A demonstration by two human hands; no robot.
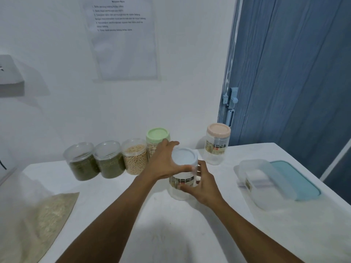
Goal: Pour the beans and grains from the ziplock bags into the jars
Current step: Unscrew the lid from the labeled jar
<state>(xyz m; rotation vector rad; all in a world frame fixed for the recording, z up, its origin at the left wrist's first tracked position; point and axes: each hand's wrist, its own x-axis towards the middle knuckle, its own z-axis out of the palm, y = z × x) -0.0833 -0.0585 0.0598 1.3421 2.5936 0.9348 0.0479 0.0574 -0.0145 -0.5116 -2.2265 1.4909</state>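
Head view: upright jar (180,193); left hand (163,164) grips its lid (183,156) from 10 o'clock; right hand (202,187) clasps the body from 4 o'clock. Lid should come off straight up.

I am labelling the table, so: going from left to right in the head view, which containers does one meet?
Bag of grain, first jar of green beans, second jar of green beans, jar of pale beans, green-lidded jar, white-lidded jar, pink-lidded jar, box with teal lid.
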